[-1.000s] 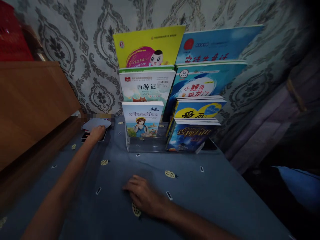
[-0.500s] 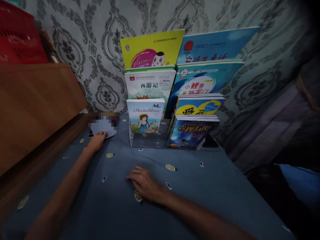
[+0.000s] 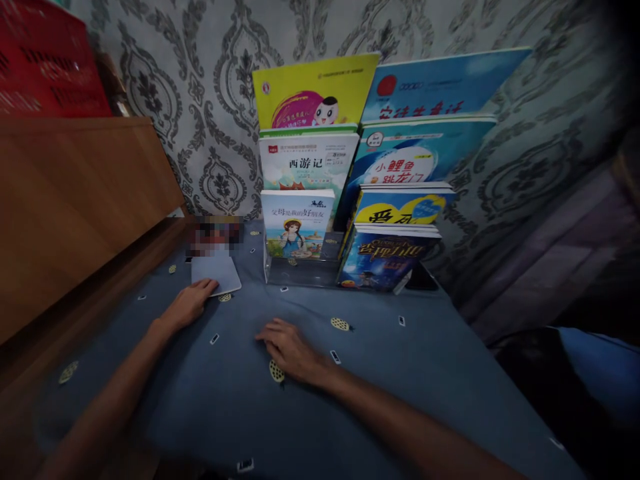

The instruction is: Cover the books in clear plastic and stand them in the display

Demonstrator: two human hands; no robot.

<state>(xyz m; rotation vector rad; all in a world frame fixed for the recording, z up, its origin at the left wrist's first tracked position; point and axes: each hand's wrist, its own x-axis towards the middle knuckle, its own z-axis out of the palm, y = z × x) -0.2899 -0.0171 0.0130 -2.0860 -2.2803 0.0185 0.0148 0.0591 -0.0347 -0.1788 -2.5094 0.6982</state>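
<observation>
My left hand (image 3: 189, 303) grips the near edge of a thin pale blue-grey book (image 3: 216, 273) lying flat on the blue patterned cloth (image 3: 380, 373), left of the rack. My right hand (image 3: 290, 350) rests palm down on the cloth in the middle, fingers spread, holding nothing. Behind both hands a clear tiered book rack (image 3: 300, 272) stands against the wall, with children's books upright in rows: a girl-cover book (image 3: 297, 223) at front left and a dark blue book (image 3: 383, 259) at front right.
A wooden headboard or cabinet side (image 3: 75, 200) rises on the left, with a red crate (image 3: 45, 63) above it. Patterned wallpaper (image 3: 210, 100) is behind the rack. The cloth's edge drops off at the right toward dark fabric (image 3: 590, 373).
My left hand has drawn the thin book toward me across the cloth, away from the back left corner. My right hand has stayed flat in place.
</observation>
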